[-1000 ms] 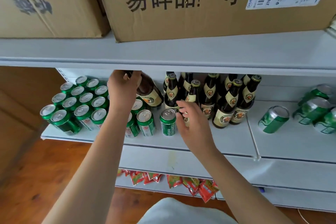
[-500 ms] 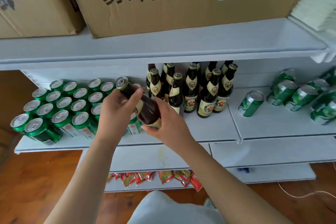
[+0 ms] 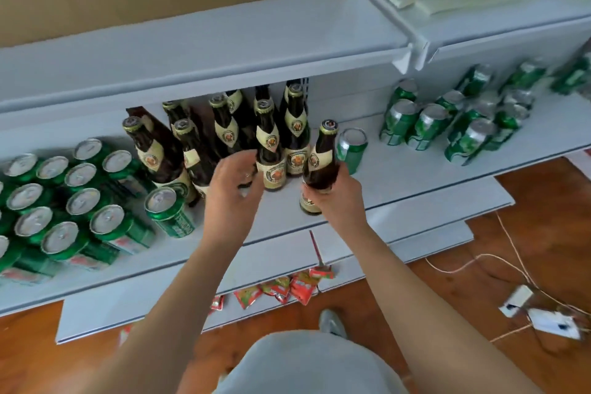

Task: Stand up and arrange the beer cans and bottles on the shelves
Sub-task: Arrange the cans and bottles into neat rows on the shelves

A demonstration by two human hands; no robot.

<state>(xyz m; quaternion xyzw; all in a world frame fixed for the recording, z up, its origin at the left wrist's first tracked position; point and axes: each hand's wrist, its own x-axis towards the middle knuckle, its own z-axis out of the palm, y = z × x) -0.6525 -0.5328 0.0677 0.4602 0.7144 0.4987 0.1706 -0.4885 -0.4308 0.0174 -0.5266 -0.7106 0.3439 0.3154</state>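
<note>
Nearest, the right hand point(image 3: 335, 198) is wrapped around the lower body of one brown beer bottle point(image 3: 319, 166), which stands upright at the front of the white shelf point(image 3: 415, 182), its base on or just above the board; I cannot tell which. The left hand point(image 3: 233, 189) hovers just left of it with fingers loosely curled, grasping nothing, in front of the other bottles.

Left of the hands, one green can point(image 3: 169, 214) stands alone near the shelf edge, and beyond it a block of upright green cans point(image 3: 64, 201) shows about fourteen silver tops, some cut off by the frame.

Behind the hands stands a cluster of bottles point(image 3: 224, 137); about eight caps or necks can be counted, the rearmost half hidden under the upper shelf.

Just right of the held bottle one green can point(image 3: 351, 147) lies on its side. Farther right a heap of toppled cans point(image 3: 454, 125) holds roughly a dozen; the far ones blur.
</note>
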